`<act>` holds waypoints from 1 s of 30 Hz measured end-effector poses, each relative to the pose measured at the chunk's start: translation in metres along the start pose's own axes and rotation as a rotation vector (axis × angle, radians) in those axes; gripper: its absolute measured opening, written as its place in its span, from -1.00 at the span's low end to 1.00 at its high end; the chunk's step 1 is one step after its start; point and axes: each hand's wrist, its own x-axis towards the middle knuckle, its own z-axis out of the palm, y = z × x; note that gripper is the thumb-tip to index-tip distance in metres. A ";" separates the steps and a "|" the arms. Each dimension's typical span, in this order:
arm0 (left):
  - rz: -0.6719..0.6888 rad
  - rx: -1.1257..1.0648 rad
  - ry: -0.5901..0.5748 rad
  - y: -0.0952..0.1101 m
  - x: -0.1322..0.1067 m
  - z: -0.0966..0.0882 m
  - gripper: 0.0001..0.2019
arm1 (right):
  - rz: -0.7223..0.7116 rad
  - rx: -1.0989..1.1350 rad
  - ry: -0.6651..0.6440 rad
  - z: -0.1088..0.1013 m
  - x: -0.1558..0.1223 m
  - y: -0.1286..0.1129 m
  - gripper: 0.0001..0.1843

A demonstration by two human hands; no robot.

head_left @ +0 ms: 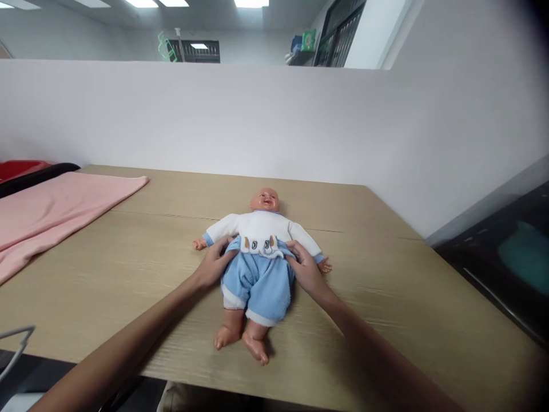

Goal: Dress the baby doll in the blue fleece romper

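Note:
A baby doll [266, 199] lies on its back on the wooden table, head away from me and bare feet toward me. It wears a white long-sleeved top [261, 224] with blue cuffs. Blue shorts [266, 286] with white hems cover its hips and thighs, and animal faces show on the folded white band at the waist. At the left side of that waist, my left hand [217, 260] grips the blue cloth between thumb and fingers. On the opposite side my right hand [305, 266] pinches the cloth likewise. Some fingertips of both hands are hidden by the fabric.
A pink cloth [72, 200] is spread over the table's left part, with a red container [23, 169] and a black edge behind it. A white partition [214, 120] borders the far side. At right stands a dark glossy object [506, 257]. The wooden table [141, 269] has visible seams.

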 end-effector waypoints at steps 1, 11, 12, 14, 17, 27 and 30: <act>-0.009 -0.026 -0.012 0.001 0.009 0.002 -0.63 | 0.001 0.016 0.009 0.003 0.007 -0.001 -0.77; -0.271 -0.396 -0.068 -0.017 0.024 -0.001 -0.51 | 0.182 0.154 0.091 -0.003 0.013 0.016 -0.60; -0.297 -0.438 -0.090 -0.018 0.020 -0.003 -0.51 | 0.206 0.179 0.091 -0.007 0.008 0.018 -0.58; -0.332 -0.491 -0.145 -0.017 0.014 -0.005 -0.54 | 0.248 0.222 0.093 -0.013 -0.001 0.023 -0.54; -0.344 -0.533 -0.181 -0.014 0.010 -0.004 -0.52 | 0.306 0.290 0.090 -0.019 -0.011 0.026 -0.50; -0.323 -0.380 -0.154 -0.017 0.021 -0.010 -0.42 | 0.428 0.237 0.028 -0.029 0.012 0.021 -0.37; -0.191 -0.269 -0.091 -0.014 0.020 -0.013 -0.49 | 0.327 0.170 0.001 -0.035 0.007 0.012 -0.42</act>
